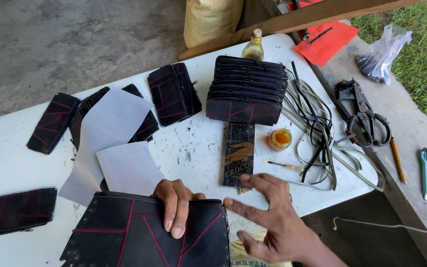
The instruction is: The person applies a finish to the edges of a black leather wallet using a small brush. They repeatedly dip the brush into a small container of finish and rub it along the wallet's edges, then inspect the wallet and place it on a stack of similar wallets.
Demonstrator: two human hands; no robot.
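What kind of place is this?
Probably an outdoor craft workshop for sewn black pouches: a stack of pouches, scissors and a glue jar lie about, with grass beside the table.

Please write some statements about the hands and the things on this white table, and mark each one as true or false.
1. The left hand presses on a black piece with red stitching. True.
2. The right hand holds the scissors. False: it is open and empty; the scissors lie apart on the concrete ledge.
3. The small jar of amber liquid stands beside the stack of black pouches. True.
4. The blue utility knife lies on the white table. False: it lies on the ledge.
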